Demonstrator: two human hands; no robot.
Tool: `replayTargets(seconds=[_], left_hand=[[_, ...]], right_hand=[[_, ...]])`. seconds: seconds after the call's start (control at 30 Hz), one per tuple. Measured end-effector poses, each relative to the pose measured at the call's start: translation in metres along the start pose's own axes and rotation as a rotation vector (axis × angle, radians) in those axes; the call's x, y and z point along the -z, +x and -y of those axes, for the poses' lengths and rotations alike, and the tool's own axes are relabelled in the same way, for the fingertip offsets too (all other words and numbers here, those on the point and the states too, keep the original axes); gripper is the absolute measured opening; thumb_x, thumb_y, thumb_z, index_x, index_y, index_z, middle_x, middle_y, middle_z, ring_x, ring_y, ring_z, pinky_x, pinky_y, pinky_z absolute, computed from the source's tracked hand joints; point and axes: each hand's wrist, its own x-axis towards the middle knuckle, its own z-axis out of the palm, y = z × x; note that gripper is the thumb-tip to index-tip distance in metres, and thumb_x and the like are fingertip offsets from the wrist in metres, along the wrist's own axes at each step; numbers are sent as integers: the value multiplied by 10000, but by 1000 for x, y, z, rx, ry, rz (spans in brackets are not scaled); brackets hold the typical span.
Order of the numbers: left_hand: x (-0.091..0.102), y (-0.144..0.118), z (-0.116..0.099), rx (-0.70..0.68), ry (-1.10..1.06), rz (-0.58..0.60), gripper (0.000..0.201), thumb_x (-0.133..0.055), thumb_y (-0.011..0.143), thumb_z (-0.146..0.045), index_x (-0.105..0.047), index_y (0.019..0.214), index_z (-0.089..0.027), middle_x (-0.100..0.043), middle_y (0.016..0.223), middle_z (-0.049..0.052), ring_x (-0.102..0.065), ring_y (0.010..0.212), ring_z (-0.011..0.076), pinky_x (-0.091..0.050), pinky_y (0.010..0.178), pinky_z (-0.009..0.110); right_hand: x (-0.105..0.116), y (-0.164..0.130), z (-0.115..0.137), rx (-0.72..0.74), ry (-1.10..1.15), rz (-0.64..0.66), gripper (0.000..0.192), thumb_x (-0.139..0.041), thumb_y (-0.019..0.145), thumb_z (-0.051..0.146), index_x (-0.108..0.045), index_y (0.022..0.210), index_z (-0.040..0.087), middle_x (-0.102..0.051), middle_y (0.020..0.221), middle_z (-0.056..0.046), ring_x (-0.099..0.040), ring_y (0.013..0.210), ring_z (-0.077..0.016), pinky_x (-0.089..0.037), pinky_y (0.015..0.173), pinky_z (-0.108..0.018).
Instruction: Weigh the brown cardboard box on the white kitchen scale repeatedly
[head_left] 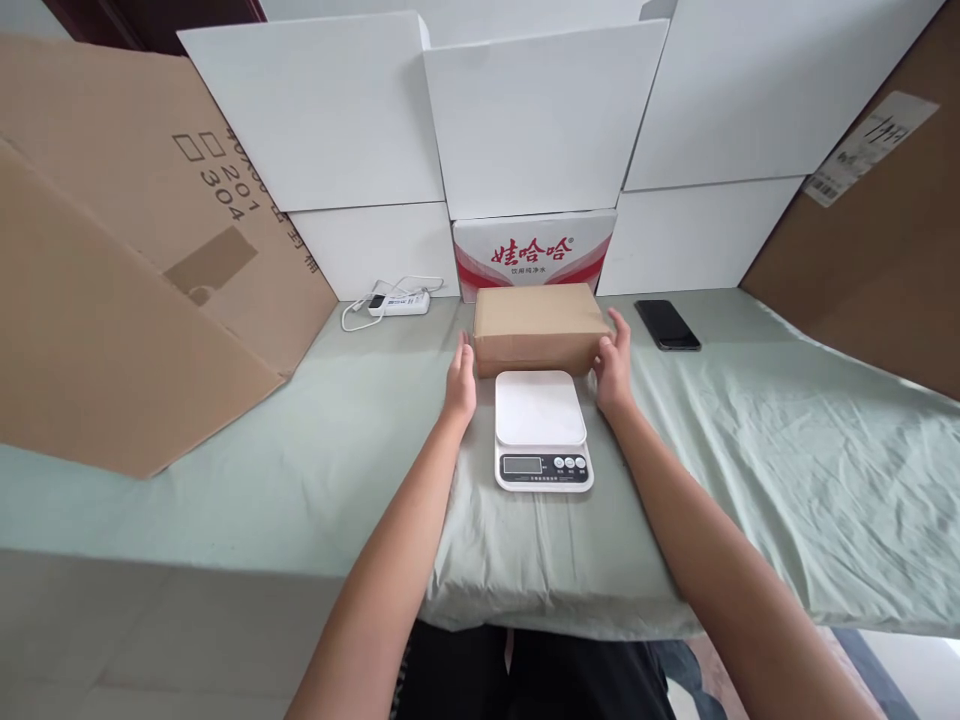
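Note:
A closed brown cardboard box (pixel 536 345) lies flat on the cloth behind a white digital kitchen scale (pixel 538 410). My left hand (pixel 460 385) is upright at the box's left end, fingers stretched out, very close to its side; I cannot tell whether it touches. At the right end is my right hand (pixel 613 370), its thumb against the front corner and its fingers extended and apart from the thumb. Nothing rests on the scale's platform, and its display looks blank. The scale sits between my forearms, its buttons facing me.
Behind the box stands a white-and-red printed carton (pixel 534 250) with white boxes (pixel 547 120) stacked above. A black phone (pixel 667 325) lies to the right, a white power strip (pixel 399 303) with a cable to the left. Large cardboard panels (pixel 150 250) flank the green-clothed table (pixel 360 430).

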Motion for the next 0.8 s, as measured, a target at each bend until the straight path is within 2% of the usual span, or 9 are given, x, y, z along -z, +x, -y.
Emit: replayTargets(seconds=[0.1,0.2,0.3,0.43,0.53,0.7,0.8], left_hand=[[16,10,-5,-7,-10,-129,1033,-336,1042,-912,-305,1833,-247,-220,1953,109,-173,1828,282,-187,1486,470],[27,16,-14,4,-49,-199,1002,-265,1062,-887,-254,1849,-266,-190,1961,86,-159,1827,256,-206,1478,441],[27,13,-22,29,-82,-233,899,-261,1120,-770,-274,1844,-237,-235,1951,84,-207,1816,221,-222,1466,388],[18,6,-29,76,-104,-212,779,-251,1173,-597,-315,1830,-183,-276,1938,92,-262,1802,193,-253,1447,333],[14,3,-31,106,-97,-184,737,-241,1182,-592,-350,1823,-246,-311,1928,57,-275,1797,186,-257,1446,337],[11,1,-29,125,-79,-100,745,-229,1186,-589,-339,1827,-225,-331,1917,60,-284,1794,184,-272,1444,337],[8,-1,-24,122,-49,-34,768,-245,1171,-656,-404,1803,-249,-381,1899,55,-300,1792,207,-276,1452,369]], right_hand=[[11,4,3,-150,101,-213,949,-626,887,803,-293,1721,495,-389,1824,-84,-434,1707,-369,-372,1346,-735],[19,3,10,-191,106,-289,942,-653,850,784,-337,1700,528,-378,1833,-65,-420,1724,-388,-314,1366,-764],[18,-2,19,-231,94,-278,913,-654,853,763,-393,1690,508,-439,1806,-71,-476,1697,-372,-357,1374,-708],[15,-6,23,-249,71,-222,865,-646,869,750,-463,1670,482,-526,1756,-76,-552,1648,-346,-413,1366,-649],[17,-6,17,-216,55,-200,794,-613,895,758,-508,1637,496,-592,1698,-59,-616,1589,-339,-468,1330,-646],[19,-4,10,-200,69,-144,749,-614,907,744,-567,1598,460,-674,1603,-60,-705,1478,-309,-557,1261,-602],[16,-4,11,-202,87,-132,750,-643,896,729,-592,1588,443,-691,1588,-62,-732,1439,-296,-585,1239,-581]])
